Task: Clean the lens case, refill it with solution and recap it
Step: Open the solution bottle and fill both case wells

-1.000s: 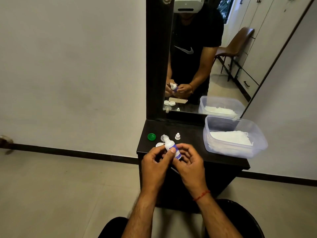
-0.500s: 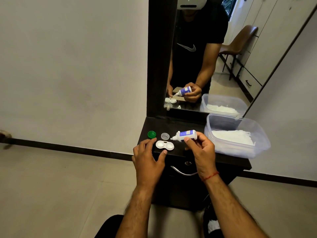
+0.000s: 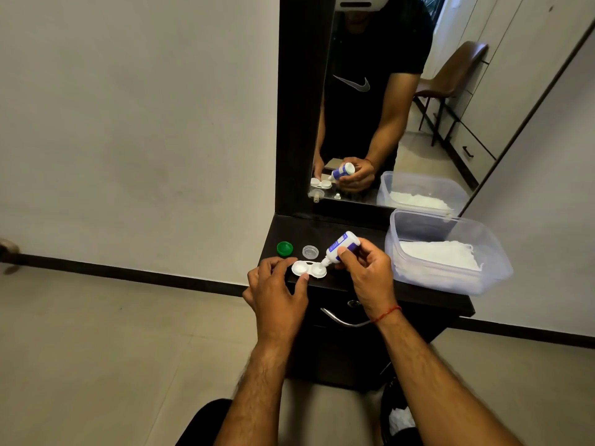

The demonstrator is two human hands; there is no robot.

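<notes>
A white two-well lens case lies uncapped near the front edge of the dark dresser top. My right hand grips a small white solution bottle with a purple label, tilted nozzle-down, its tip over the case's right well. My left hand steadies the case's left end between thumb and fingertips. A green cap and a clear cap rest on the dresser just behind the case.
A clear plastic tub with white tissues stands at the right of the dresser. A mirror rises behind, reflecting a person. A drawer handle sits below the front edge. Floor tiles surround the dresser.
My right hand has tipped the bottle from lying level to nozzle-down over the right well. My left hand has moved in and taken hold of the case's left end.
</notes>
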